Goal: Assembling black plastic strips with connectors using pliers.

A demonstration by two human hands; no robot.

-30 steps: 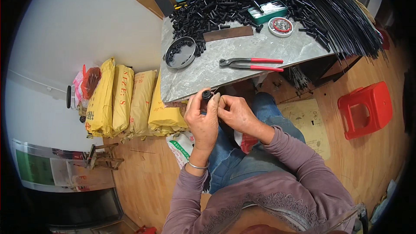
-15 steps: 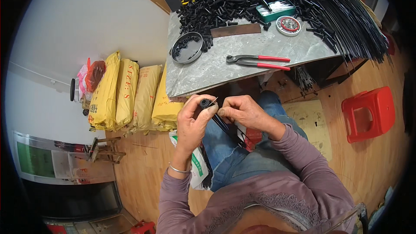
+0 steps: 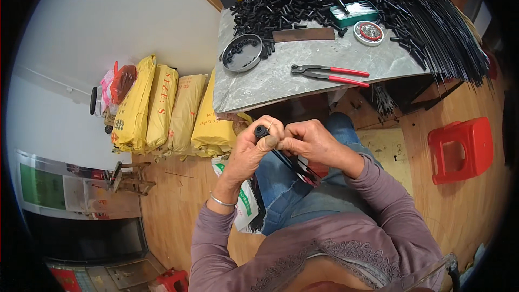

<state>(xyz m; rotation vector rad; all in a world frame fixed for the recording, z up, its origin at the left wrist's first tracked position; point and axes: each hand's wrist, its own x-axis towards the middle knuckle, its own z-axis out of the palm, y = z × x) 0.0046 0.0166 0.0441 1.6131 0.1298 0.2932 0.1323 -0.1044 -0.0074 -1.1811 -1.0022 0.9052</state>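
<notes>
The black tube (image 3: 262, 131) sat over the lap, just below the near edge of the bench (image 3: 281, 78), its open end facing up. A second before, it had been tucked between both hands; now it stood clear at the top of the left hand (image 3: 250, 148), whose fingers (image 3: 268, 139) were clamped round it. That suggested the piece was seated. The right hand (image 3: 313, 143) had its fingers pinched together just right of the tube, on thin black rods (image 3: 294, 165) running down from it. Pliers (image 3: 330, 73) lay on the bench beyond the tube.
</notes>
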